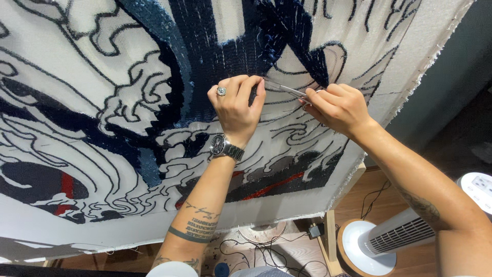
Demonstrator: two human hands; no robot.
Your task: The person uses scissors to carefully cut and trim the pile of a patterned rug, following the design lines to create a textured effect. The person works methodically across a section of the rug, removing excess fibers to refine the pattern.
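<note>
White tower fan (397, 237), tangled floor cables (256, 249)

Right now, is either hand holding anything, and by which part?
The right hand holds small metal scissors by the handle end. The left hand pinches dark yarn on the tufted cloth.

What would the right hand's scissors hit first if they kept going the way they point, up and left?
Likely the left hand: the scissors in the right hand end at its fingertips, against the tufted cloth. Depth is unclear.

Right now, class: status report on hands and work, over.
Left hand pinching dark yarn on tufted cloth. Right hand gripping scissors. Nothing blocking.
</note>
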